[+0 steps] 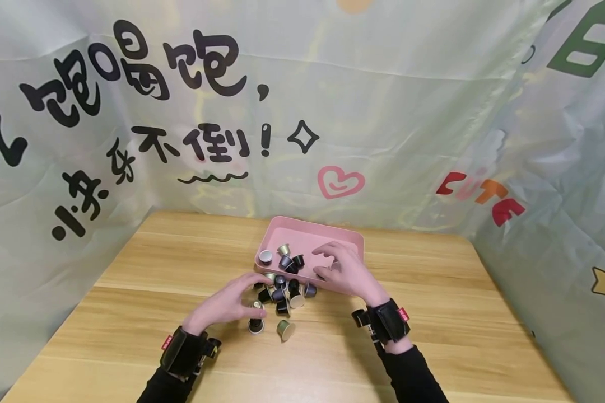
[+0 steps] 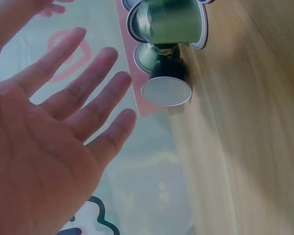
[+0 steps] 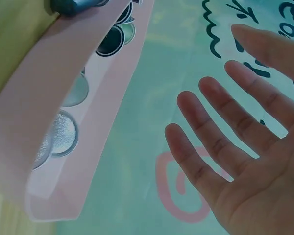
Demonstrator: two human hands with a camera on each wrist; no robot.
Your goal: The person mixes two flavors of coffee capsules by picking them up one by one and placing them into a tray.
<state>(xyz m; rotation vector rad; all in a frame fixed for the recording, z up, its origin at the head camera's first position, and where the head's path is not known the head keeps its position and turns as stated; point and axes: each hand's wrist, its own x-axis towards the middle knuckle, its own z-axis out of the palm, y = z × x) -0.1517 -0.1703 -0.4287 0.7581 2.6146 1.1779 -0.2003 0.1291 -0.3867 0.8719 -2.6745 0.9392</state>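
Observation:
My left hand (image 1: pixel 227 302) is just left of a pile of coffee capsules (image 1: pixel 296 301) on the table; its fingers are spread and hold nothing in the left wrist view. Nearest its thumb stands a dark capsule (image 1: pixel 255 326) with a pale rim. A green capsule (image 1: pixel 285 330) lies apart, in front of the pile. Over the right part of a pink tray (image 1: pixel 307 228) hovers my right hand (image 1: pixel 345 271), fingers extended and holding nothing in the right wrist view. Inside the tray are a white capsule (image 1: pixel 265 257), a gold one (image 1: pixel 283 249), several dark ones, and silver-faced capsules (image 3: pixel 65 133) partly hidden by the tray wall.
The wooden table (image 1: pixel 181 252) ends at a printed cloth backdrop (image 1: pixel 282 112) behind and at the sides. The pile touches or nearly touches the tray's front wall. Black camera straps (image 1: pixel 388 322) sit on both wrists.

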